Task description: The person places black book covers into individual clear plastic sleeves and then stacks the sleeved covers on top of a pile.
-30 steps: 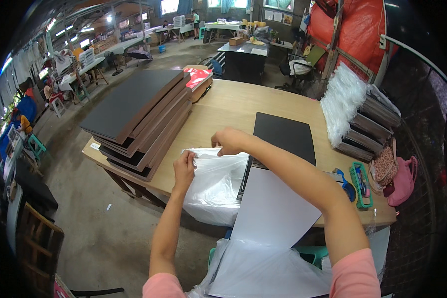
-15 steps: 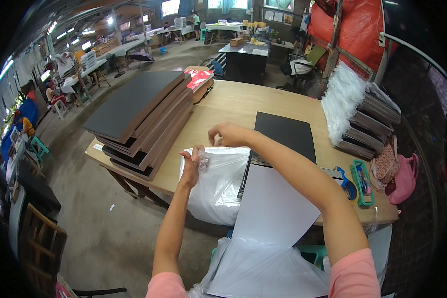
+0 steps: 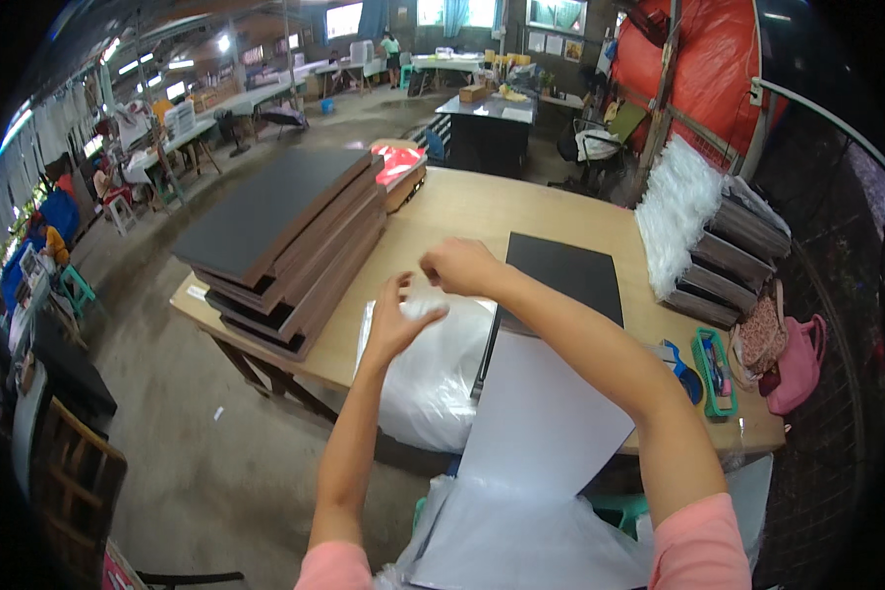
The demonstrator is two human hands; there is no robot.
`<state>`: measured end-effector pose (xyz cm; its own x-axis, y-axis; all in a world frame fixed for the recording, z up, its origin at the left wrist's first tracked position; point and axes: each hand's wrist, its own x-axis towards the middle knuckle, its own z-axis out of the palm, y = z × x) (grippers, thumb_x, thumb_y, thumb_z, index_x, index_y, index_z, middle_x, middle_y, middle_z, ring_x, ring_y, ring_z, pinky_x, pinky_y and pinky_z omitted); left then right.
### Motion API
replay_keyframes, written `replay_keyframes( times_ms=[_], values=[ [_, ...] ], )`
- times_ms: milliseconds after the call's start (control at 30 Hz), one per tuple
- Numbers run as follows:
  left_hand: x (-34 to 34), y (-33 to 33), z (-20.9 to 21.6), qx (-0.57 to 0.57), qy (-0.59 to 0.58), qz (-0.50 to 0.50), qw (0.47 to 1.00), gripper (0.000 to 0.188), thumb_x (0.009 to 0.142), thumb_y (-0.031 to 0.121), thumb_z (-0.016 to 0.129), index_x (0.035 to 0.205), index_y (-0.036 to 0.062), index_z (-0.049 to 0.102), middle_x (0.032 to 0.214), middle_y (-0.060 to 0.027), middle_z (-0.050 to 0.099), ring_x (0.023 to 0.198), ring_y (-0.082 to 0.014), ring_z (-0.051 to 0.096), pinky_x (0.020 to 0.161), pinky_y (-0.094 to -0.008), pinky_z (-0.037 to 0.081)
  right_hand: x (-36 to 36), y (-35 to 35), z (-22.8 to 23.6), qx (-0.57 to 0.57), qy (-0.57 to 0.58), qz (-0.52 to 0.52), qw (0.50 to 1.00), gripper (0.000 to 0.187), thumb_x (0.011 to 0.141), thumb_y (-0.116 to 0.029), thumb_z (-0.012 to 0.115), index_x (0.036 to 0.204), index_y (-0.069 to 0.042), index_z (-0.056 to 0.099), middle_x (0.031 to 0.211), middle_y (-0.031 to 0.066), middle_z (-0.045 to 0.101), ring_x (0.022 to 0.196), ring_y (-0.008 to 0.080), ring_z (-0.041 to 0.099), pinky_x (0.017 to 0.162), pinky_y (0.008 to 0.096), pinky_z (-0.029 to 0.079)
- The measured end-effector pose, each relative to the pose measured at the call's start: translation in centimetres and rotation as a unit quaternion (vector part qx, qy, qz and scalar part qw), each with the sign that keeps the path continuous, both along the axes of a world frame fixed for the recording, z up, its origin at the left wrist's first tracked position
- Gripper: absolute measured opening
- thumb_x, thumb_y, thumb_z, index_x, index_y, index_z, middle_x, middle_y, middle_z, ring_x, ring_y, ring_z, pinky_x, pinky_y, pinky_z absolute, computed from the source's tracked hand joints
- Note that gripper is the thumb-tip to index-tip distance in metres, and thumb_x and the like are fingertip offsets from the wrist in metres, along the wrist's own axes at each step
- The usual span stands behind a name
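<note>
My left hand (image 3: pixel 399 323) hovers over a pile of clear plastic sleeves (image 3: pixel 428 388) at the table's near edge. Its thumb and fingers are spread, with nothing visible in them. Just beyond the far edge of the pile, my right hand (image 3: pixel 459 267) has its fingers curled together; whatever they may pinch is hidden. Under my right forearm lies a flat black board (image 3: pixel 570 270). A white sheet (image 3: pixel 546 413) slants from the table's edge down toward me, its lower end meeting plastic-covered white material (image 3: pixel 521 541).
A tall stack of dark boards (image 3: pixel 280 216) stands on the left of the wooden table (image 3: pixel 482 202). To the right are bundles wrapped in clear plastic (image 3: pixel 678 216), a green basket of pens (image 3: pixel 715 374), blue tape (image 3: pixel 690 382) and a pink bag (image 3: pixel 798 366).
My left hand has let go of the crumpled plastic, moved right and spread its fingers. My right hand has shifted slightly right, its fingers still curled.
</note>
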<state>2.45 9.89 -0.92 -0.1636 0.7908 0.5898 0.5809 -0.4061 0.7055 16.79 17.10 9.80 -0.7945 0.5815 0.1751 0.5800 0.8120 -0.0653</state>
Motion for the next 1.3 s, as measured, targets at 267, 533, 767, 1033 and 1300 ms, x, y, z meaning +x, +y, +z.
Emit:
replay_keyframes(
  times_ms=[267, 533, 767, 1033, 1300],
  values=[
    [-1.0, 1.5, 0.5, -0.036, -0.147, -0.039, 0.988, 0.02, 0.07, 0.007, 0.075, 0.078, 0.0, 0.058, 0.079, -0.0138, 0.068, 0.072, -0.0197, 0.066, 0.065, -0.0307, 0.05, 1.0, 2.5, -0.4, -0.144, 0.14, 0.069, 0.977, 0.036, 0.065, -0.012, 0.076, 0.097, -0.001, 0.064, 0.09, 0.0121, 0.068, 0.085, 0.0258, 0.065, 0.076, 0.0342, 0.051],
    [-1.3, 0.8, 0.4, -0.011, -0.217, -0.048, 0.975, 0.019, 0.075, -0.001, 0.072, 0.079, 0.0009, 0.054, 0.07, -0.0036, 0.062, 0.065, -0.0082, 0.059, 0.055, -0.021, 0.045, -0.4, 0.8, -2.0, -0.086, 0.126, -0.051, 0.987, 0.017, 0.063, -0.009, 0.076, 0.076, -0.001, 0.067, 0.075, 0.0171, 0.066, 0.071, 0.0293, 0.065, 0.066, 0.0363, 0.051],
    [0.0, 0.6, -0.3, -0.232, -0.499, -0.27, 0.79, 0.041, 0.091, 0.044, 0.055, 0.095, 0.0041, 0.063, 0.087, -0.0049, 0.062, 0.075, -0.007, 0.054, 0.067, -0.0206, 0.042, 0.0, 1.5, -1.4, -0.064, 0.128, 0.013, 0.99, 0.009, 0.07, -0.003, 0.067, 0.078, -0.002, 0.064, 0.077, 0.0133, 0.067, 0.073, 0.0288, 0.064, 0.066, 0.0366, 0.05],
    [-9.6, -6.9, 5.1, -0.347, -0.01, -0.514, 0.784, 0.036, 0.088, 0.036, 0.063, 0.087, 0.0002, 0.064, 0.086, -0.0071, 0.064, 0.078, -0.0137, 0.056, 0.069, -0.0314, 0.047, -1.9, -7.5, 0.1, -0.508, -0.106, 0.329, 0.789, 0.051, 0.09, -0.044, 0.056, 0.103, 0.005, 0.061, 0.096, 0.0133, 0.067, 0.091, 0.0198, 0.061, 0.081, 0.0333, 0.047],
    [-6.2, -16.1, 1.3, -0.041, -0.304, -0.654, 0.692, 0.064, 0.084, 0.063, 0.05, 0.113, 0.007, 0.055, 0.103, -0.0083, 0.059, 0.098, -0.023, 0.057, 0.089, -0.0448, 0.045, 11.8, -16.6, 4.7, -0.669, 0.15, 0.429, 0.588, 0.022, 0.09, -0.016, 0.06, 0.095, 0.005, 0.063, 0.08, 0.0162, 0.066, 0.068, 0.0222, 0.066, 0.06, 0.0362, 0.055]
  ],
)
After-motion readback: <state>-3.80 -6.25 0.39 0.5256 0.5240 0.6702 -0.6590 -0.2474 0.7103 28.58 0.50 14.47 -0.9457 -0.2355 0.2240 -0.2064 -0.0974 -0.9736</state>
